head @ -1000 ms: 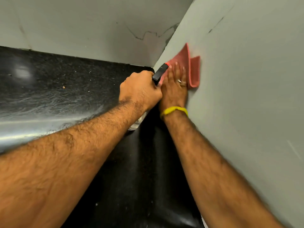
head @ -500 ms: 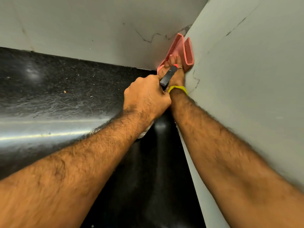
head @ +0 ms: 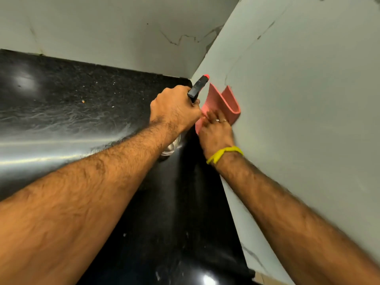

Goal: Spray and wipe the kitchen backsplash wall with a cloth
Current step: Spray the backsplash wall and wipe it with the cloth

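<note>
My right hand point(head: 216, 133) presses a folded pink cloth point(head: 223, 102) flat against the grey-white backsplash wall point(head: 298, 99) on the right, low down near the inner corner. A yellow band circles that wrist, and there is a ring on a finger. My left hand point(head: 174, 108) is closed around a spray bottle point(head: 197, 87) with a black head and red nozzle tip that points toward the corner. The bottle's clear body shows only a little below my fist. The two hands touch side by side.
A black speckled countertop point(head: 82, 112) runs left and toward me, with crumbs and glare streaks on it. A second marbled backsplash panel point(head: 123, 27) stands behind it, meeting the right wall at the corner.
My right hand and the cloth have slid down the right wall from high in the corner. The left hand with the bottle stayed close beside it.
</note>
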